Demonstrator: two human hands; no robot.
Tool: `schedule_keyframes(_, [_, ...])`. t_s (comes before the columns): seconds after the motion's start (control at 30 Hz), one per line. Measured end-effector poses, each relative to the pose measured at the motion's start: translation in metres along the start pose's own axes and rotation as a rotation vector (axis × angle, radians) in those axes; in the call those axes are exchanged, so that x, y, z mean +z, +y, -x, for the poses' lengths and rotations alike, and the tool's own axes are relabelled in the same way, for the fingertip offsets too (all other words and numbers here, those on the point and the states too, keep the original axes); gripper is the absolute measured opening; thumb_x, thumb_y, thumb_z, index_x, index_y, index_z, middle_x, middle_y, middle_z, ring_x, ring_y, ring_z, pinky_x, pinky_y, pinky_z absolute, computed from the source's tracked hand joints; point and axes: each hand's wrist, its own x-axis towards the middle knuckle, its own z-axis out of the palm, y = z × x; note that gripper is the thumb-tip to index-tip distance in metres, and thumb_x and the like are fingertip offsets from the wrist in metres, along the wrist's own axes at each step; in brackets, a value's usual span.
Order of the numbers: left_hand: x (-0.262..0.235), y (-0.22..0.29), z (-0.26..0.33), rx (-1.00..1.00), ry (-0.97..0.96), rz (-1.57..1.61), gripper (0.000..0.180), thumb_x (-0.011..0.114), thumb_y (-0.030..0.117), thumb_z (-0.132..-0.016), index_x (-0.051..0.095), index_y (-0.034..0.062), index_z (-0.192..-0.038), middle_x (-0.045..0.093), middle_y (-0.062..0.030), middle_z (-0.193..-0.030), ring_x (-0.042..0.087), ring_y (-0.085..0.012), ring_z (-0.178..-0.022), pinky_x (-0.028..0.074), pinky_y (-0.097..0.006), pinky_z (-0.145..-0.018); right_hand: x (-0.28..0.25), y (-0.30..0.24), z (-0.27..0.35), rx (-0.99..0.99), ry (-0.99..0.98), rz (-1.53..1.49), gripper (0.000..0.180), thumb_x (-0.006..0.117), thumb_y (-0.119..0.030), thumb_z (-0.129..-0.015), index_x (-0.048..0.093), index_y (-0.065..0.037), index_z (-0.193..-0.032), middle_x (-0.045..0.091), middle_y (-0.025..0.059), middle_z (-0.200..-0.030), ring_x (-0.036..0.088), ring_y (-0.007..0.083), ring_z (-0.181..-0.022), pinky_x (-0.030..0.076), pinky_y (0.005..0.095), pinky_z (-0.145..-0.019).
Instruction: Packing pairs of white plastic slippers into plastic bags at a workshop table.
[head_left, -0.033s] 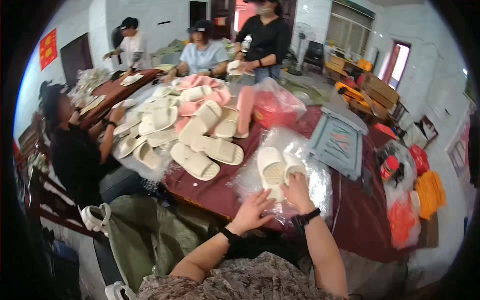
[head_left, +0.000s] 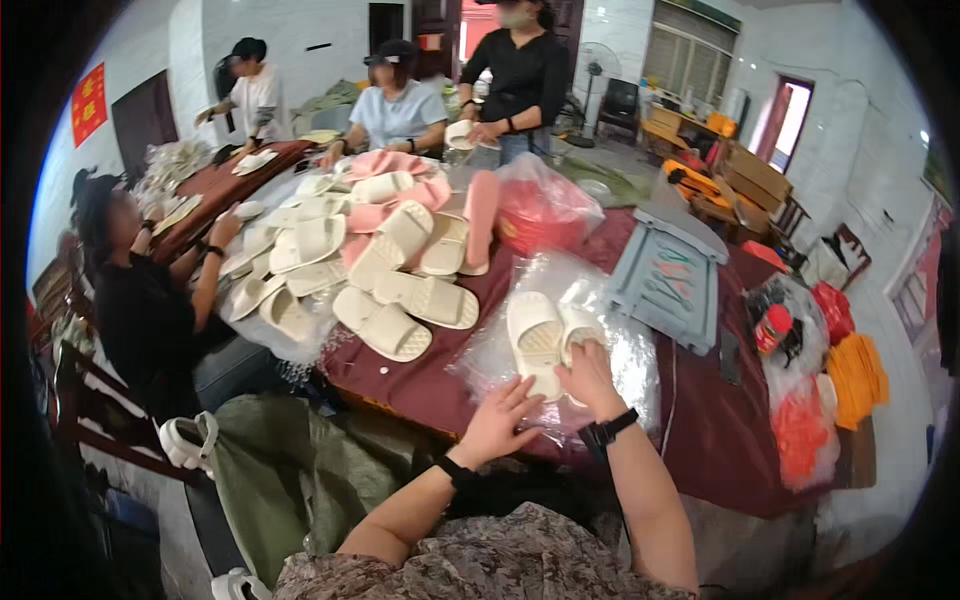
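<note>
A pair of cream slippers lies side by side on clear plastic bags on the maroon-covered table. My left hand has its fingers spread, the tips at the heel of the left slipper. On the right slipper, my right hand is closed over the heel end and hides part of it. Left of the pair, a large heap of cream slippers is mixed with pink slippers.
A grey plastic folding stool lies to the right. Behind the pair stands a red container in a clear bag. Orange and red bags hang over the right edge. Co-workers sit or stand around the far and left sides; one holds a slipper.
The whole view has shifted slightly. Both of my hands stay at the same pair of slippers, with almost no movement.
</note>
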Motion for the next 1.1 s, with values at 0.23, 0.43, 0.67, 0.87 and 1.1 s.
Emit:
schedule_keyframes(0.23, [0.002, 0.008, 0.002, 0.019, -0.024, 0.010, 0.058, 0.074, 0.036, -0.085, 0.060, 0.0116, -0.136, 0.046, -0.0176, -0.153, 0.047, -0.0433, -0.135, 0.041, -0.050, -0.110, 0.014, 0.017, -0.031, 0.058, -0.066, 0.026, 0.068, 0.067, -0.045, -0.087, 0.061, 0.015, -0.120, 0.057, 0.0352, -0.128, 0.052, 0.0450, -0.124, 0.037, 0.0498, -0.110])
schedule_keyframes(0.43, [0.010, 0.004, 0.013, 0.066, 0.015, 0.023, 0.060, 0.074, 0.035, -0.087, 0.057, 0.0083, -0.138, 0.045, -0.0203, -0.152, 0.049, -0.0422, -0.133, 0.043, -0.049, -0.108, 0.029, 0.003, -0.035, 0.161, -0.011, 0.107, 0.066, 0.057, -0.051, -0.092, 0.067, 0.009, -0.117, 0.057, 0.0295, -0.134, 0.048, 0.0441, -0.128, 0.033, 0.0522, -0.112])
schedule_keyframes(0.67, [0.017, -0.001, 0.018, -0.014, 0.019, 0.047, 0.073, 0.072, 0.039, -0.089, 0.046, 0.0015, -0.145, 0.043, -0.0233, -0.153, 0.046, -0.0404, -0.136, 0.039, -0.047, -0.112, 0.000, 0.019, -0.043, 0.052, 0.188, 0.153, 0.045, 0.059, -0.036, -0.091, 0.075, 0.006, -0.090, 0.071, 0.0251, -0.098, 0.064, 0.0428, -0.095, 0.048, 0.0506, -0.091])
schedule_keyframes(0.87, [0.020, -0.004, 0.018, -0.032, 0.017, 0.118, 0.075, 0.070, 0.038, -0.089, 0.042, -0.0018, -0.146, 0.041, -0.0239, -0.154, 0.042, -0.0396, -0.140, 0.034, -0.048, -0.116, -0.061, 0.010, 0.000, 0.113, 0.248, -0.020, 0.049, 0.055, -0.035, -0.097, 0.072, 0.009, -0.088, 0.066, 0.0286, -0.107, 0.057, 0.0469, -0.105, 0.042, 0.0535, -0.096])
schedule_keyframes(1.1, [0.024, -0.007, 0.021, 0.013, 0.035, 0.097, 0.068, 0.070, 0.037, -0.089, 0.048, -0.0018, -0.141, 0.042, -0.0224, -0.153, 0.041, -0.0394, -0.140, 0.035, -0.048, -0.115, -0.029, 0.044, 0.077, 0.047, 0.169, 0.096, 0.041, 0.061, -0.029, -0.092, 0.070, 0.010, -0.081, 0.064, 0.0281, -0.101, 0.055, 0.0472, -0.107, 0.041, 0.0575, -0.094])
